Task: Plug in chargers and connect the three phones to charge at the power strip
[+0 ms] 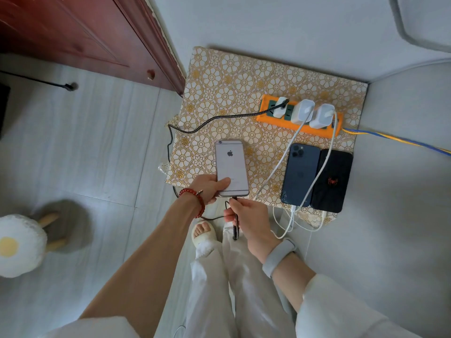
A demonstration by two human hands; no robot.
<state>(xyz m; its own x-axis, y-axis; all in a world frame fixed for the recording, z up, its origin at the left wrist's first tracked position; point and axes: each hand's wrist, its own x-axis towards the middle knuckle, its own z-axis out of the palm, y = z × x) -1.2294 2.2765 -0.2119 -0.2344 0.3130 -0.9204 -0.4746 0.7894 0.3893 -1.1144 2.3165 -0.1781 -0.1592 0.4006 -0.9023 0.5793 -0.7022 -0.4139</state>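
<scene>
At the table's (244, 76) near edge, the silver phone (231, 167) was gripped by the left hand (210, 189), overhanging; the braided cable (235, 223) was pinched by the right hand (246, 220) at its port. Two phones lay right; plug seating was hidden.

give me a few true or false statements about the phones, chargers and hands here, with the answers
1. Three chargers sit in the power strip. True.
2. The left hand grips the silver phone. True.
3. The blue phone lies apart from the black phone. False: they lie side by side, edges touching.
4. The right hand is empty. False: it pinches the braided cable at the silver phone's lower end.
5. White cables run across the blue and black phones. True.
</scene>
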